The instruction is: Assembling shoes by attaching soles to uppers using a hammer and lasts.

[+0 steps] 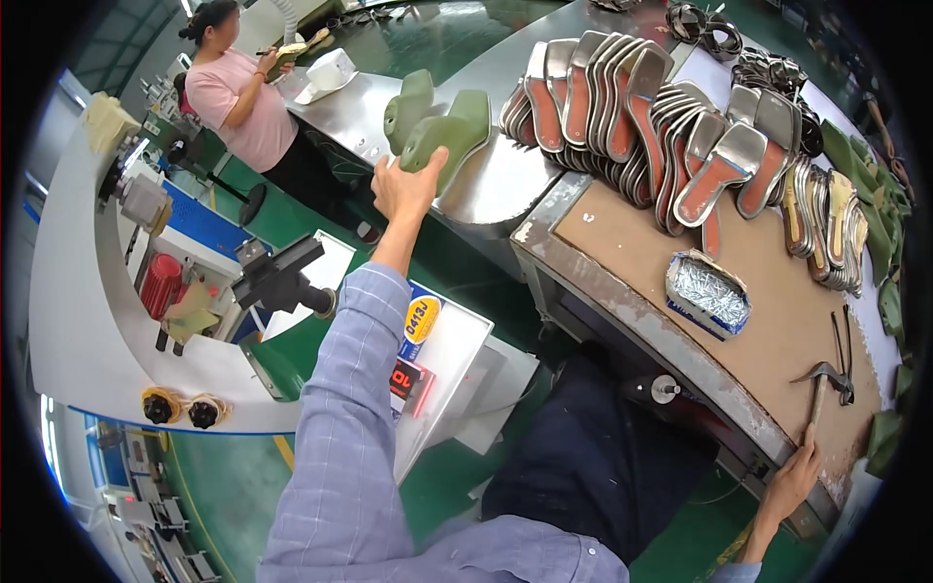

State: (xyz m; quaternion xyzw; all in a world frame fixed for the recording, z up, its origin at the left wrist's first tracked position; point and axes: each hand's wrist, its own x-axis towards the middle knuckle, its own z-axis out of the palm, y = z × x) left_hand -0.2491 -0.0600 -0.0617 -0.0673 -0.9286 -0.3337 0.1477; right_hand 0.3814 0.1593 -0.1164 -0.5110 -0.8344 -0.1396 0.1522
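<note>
My left hand is stretched out to the far metal bench, its fingers closed round the heel end of a green shoe last. A second green shoe last stands just beyond it on the steel top. At the lower right, my right hand grips the end of a wooden-handled hammer, whose head rests on the brown work board. Touching the hammer head lies a pair of dark pincers. An open box of nails sits on the board between my two hands.
Rows of insoles with metallic edges cover the bench's far side, beside green material at right. A white machine with a black arm and a display stands left. Beyond, a person in pink works near a white object.
</note>
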